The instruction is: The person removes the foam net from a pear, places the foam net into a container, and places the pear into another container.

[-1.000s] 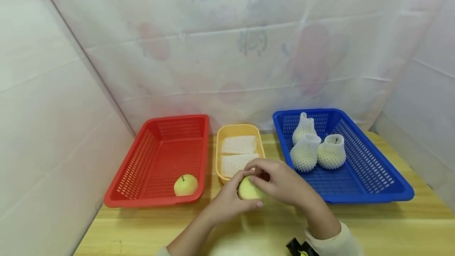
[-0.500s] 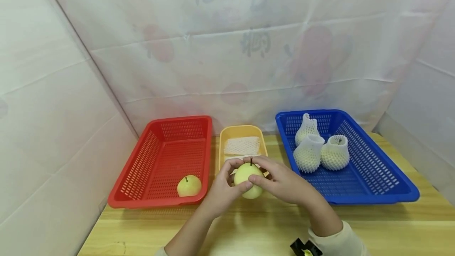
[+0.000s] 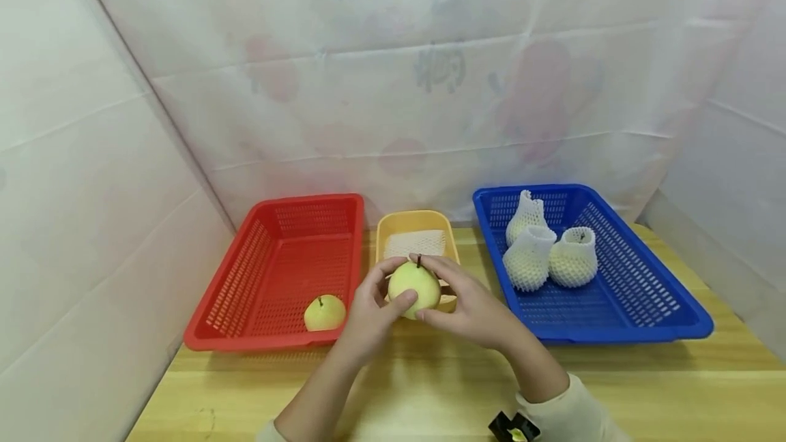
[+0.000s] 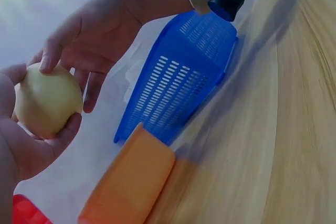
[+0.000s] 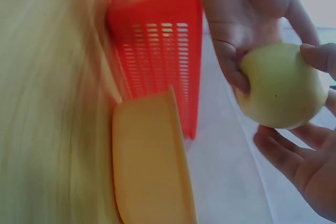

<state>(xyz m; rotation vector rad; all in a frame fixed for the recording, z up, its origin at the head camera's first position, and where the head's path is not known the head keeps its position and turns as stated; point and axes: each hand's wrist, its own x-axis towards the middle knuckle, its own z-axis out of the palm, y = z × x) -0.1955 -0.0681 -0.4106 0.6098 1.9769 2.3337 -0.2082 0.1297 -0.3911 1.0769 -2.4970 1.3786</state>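
Note:
A pale yellow-green pear with a dark stem pointing up is held between both hands, in front of the small yellow tray. My left hand grips it from the left, fingers behind and thumb across its front. On the other side my right hand holds it with fingers at the top and thumb low on the front. Both wrist views show the bare pear raised above the tabletop, with fingers of each hand curled on it. White foam nets lie in the yellow tray, partly hidden by the hands.
A red basket stands at the left with one bare pear in its front right corner. The blue basket at the right holds 3 pears in white foam nets. A white cloth wall rises behind.
The pear has been turned so its stem points up, and both hands have raised it slightly and shifted it left. The left thumb has come across its front.

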